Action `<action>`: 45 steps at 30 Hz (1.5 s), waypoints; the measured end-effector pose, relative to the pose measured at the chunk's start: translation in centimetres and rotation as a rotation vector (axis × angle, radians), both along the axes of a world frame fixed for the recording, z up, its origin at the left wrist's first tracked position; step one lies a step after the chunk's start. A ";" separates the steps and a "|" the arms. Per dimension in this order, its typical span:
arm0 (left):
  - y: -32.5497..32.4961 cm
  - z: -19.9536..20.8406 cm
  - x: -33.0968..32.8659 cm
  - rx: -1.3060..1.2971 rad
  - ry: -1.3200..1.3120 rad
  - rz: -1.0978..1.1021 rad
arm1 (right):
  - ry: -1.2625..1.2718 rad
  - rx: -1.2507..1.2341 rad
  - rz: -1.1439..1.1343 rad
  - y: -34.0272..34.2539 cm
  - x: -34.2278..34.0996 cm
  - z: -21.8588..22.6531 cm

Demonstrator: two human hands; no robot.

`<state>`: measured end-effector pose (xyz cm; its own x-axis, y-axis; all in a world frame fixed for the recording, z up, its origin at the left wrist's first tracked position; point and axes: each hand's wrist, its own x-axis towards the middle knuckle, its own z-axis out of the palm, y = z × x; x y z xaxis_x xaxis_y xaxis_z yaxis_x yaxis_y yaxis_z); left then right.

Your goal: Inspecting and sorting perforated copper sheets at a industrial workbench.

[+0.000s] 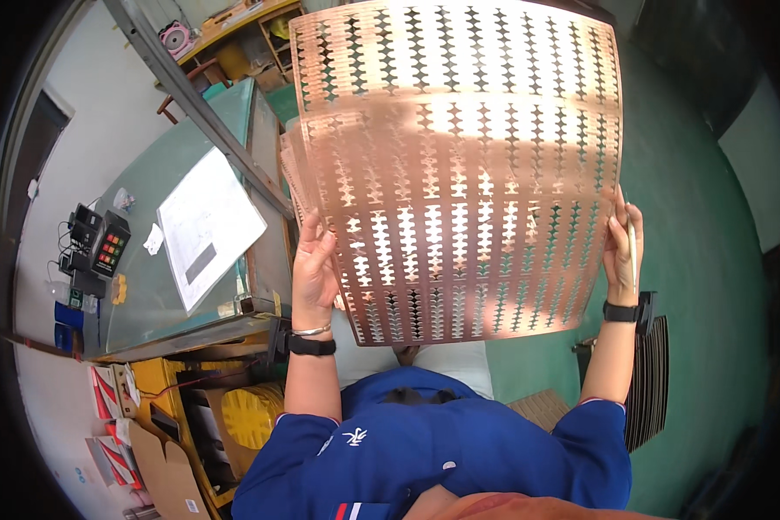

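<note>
A large copper-coloured sheet, punched with rows of scalloped cut-outs, is held up in front of me. My left hand grips its left edge, thumb against the front face. On the opposite edge, my right hand holds the sheet and also has a slim pale pen-like stick along its fingers. More copper sheets show fanned out behind the left edge; how many, I cannot tell. Light glares off the upper half of the front sheet. The fingers behind the sheets are hidden.
To the left stands a glass-topped table with a white paper sheet and small black devices. A metal post slants beside it. Below are a yellow cabinet and a cardboard box. Dark ribbed sheets stand at right.
</note>
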<state>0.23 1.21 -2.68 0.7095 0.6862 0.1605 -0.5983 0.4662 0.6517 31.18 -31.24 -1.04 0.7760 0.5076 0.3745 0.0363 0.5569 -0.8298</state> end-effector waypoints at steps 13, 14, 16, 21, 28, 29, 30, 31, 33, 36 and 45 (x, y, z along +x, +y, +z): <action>0.1 -0.2 0.3 0.025 -0.002 -0.019 | 0.007 0.049 0.007 0.3 -0.4 0.4; 0.0 -0.1 0.2 0.028 -0.006 -0.018 | 0.001 0.060 0.006 0.5 -0.5 0.5; 0.1 -0.2 0.2 0.024 -0.019 -0.022 | 0.019 0.057 -0.011 0.5 -0.3 0.2; 0.1 -0.5 0.2 0.033 -0.040 0.005 | 0.050 0.050 -0.021 0.7 -0.9 0.8; -0.4 -0.1 0.5 0.044 0.002 0.035 | -0.028 -0.094 -0.076 1.0 0.1 0.7; -0.6 -0.5 0.6 -0.014 0.017 0.069 | -0.042 -0.153 -0.074 0.9 0.4 0.9; -0.9 -0.6 0.7 -0.048 -0.004 0.056 | -0.084 -0.257 -0.121 0.7 0.2 1.5; -1.1 -0.8 0.9 -0.079 -0.024 0.050 | -0.094 -0.257 -0.115 1.0 -0.5 2.5; -1.5 -0.5 1.3 -0.122 -0.005 0.076 | -0.080 -0.187 -0.205 -0.5 0.4 2.2; -2.0 -0.6 1.8 -0.197 -0.059 0.083 | -0.011 -0.068 -0.272 -3.2 0.5 0.4; -3.3 -1.1 5.0 -0.387 -0.102 0.124 | 0.533 0.132 0.098 1.0 -10.6 -8.5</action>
